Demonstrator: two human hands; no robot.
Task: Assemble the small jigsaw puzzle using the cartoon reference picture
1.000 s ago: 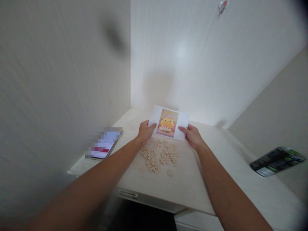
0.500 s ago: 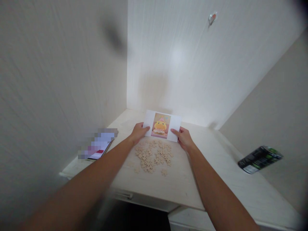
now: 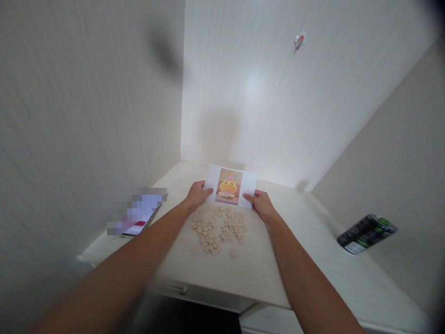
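A white picture card point(image 3: 212, 178) is held up, tilted towards me, above the far part of the desk. Its printed middle shows a yellow cartoon animal with a pink party hat and a cake. My left hand point(image 3: 198, 195) pinches the card's left edge, thumb on the front. At the right edge, my right hand point(image 3: 263, 204) grips it the same way; the fingers of both hands are partly hidden behind the card. Just below the card lies a loose heap of plain wooden jigsaw pieces point(image 3: 210, 239), some overlapping. A single piece point(image 3: 233, 253) sits apart at the near side.
The pale desk point(image 3: 222, 271) meets walls on three sides. A phone point(image 3: 146, 211), partly pixelated, lies by the left wall. To the right stands a black and green can point(image 3: 365, 233). A drawer handle point(image 3: 175, 288) shows below the front edge. A small hook point(image 3: 299, 41) is on the back wall.
The view has shifted slightly, so the desk and its things appear a little lower and further left. Both hands keep the same hold on the picture card.
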